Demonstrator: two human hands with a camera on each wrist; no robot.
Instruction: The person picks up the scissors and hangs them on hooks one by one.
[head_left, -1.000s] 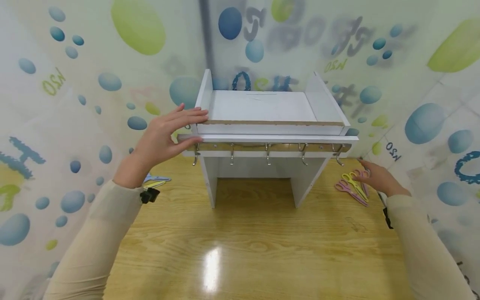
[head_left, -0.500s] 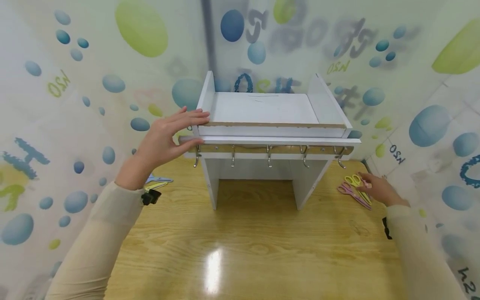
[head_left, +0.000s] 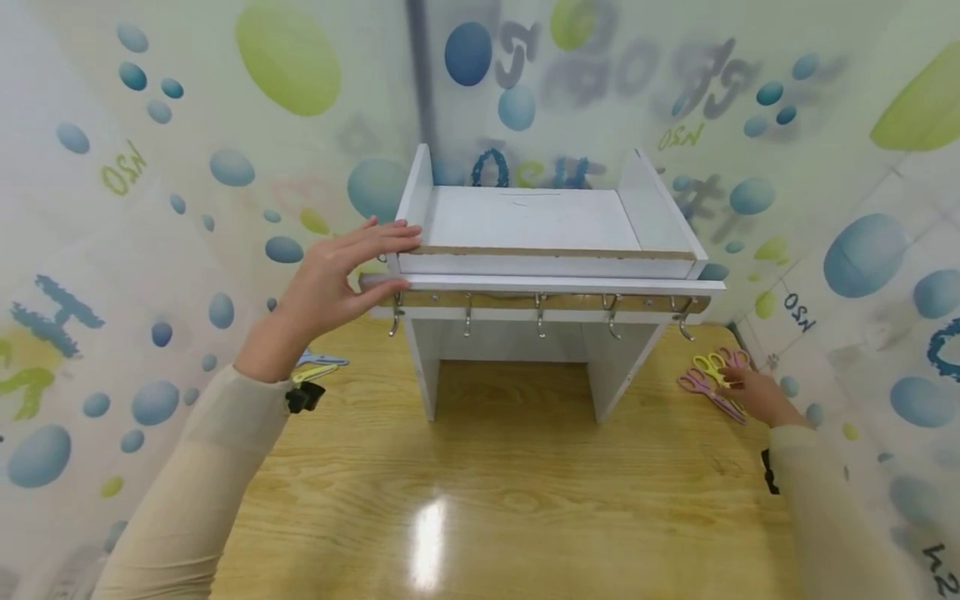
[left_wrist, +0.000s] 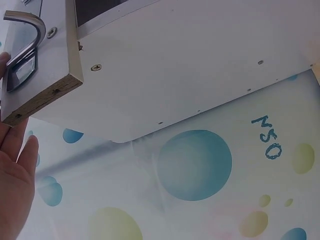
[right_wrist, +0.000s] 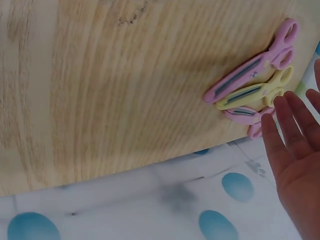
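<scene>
A white shelf rack (head_left: 525, 218) with a row of metal hooks (head_left: 541, 315) along its front rail stands on the table. My left hand (head_left: 318, 279) rests on its front left corner, fingers extended over the upper edge and thumb at the rail. The left wrist view shows that hand (left_wrist: 15, 185) beside the board's end, partly hidden behind it. At the right, my right hand (head_left: 761, 396) reaches over three scissors, two pink and one yellow. In the right wrist view its fingers are extended, fingertips right at the handles of the yellow scissors (right_wrist: 250, 94) and a pink pair (right_wrist: 243, 116). Another pink pair of scissors (right_wrist: 245, 75) lies alongside.
Blue scissors (head_left: 322, 359) and a yellow pair (head_left: 315, 372) lie on the wooden table (head_left: 510, 500), left of the rack and partly behind my left forearm. Patterned walls (head_left: 885, 333) stand close at the back and both sides.
My right hand has come down and slightly nearer, over the scissors at the right. My left hand stays at the rack's corner. The head view has shifted slightly.
</scene>
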